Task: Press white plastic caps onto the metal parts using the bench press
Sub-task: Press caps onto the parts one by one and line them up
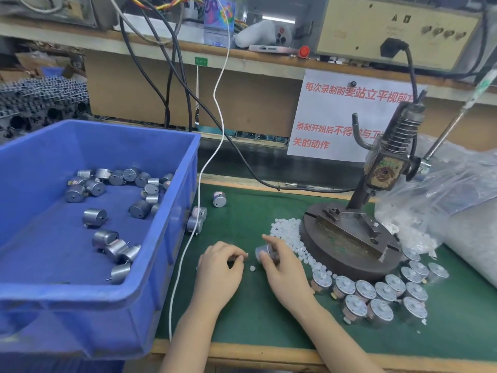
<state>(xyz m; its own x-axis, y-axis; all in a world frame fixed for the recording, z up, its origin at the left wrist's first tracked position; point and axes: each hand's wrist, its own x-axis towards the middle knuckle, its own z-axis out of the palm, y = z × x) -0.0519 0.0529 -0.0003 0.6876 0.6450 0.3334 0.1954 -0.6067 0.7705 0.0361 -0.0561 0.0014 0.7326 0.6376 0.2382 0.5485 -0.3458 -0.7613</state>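
My right hand (279,267) grips a small silver metal motor (264,251) lying on its side just above the green mat. My left hand (222,265) hovers beside it with curled fingers, thumb and forefinger pinched together; whether a cap sits between them I cannot tell. One white cap (252,268) lies on the mat between both hands. A heap of white plastic caps (289,235) spreads against the round base of the bench press (349,243). Several capped motors (376,292) stand in front of the press.
A blue bin (172,211) with several loose motors stands at the left. Three motors (197,219) lie on the mat by the bin. A white cable (188,238) runs down the mat. A clear plastic bag (457,200) of caps sits at the right.
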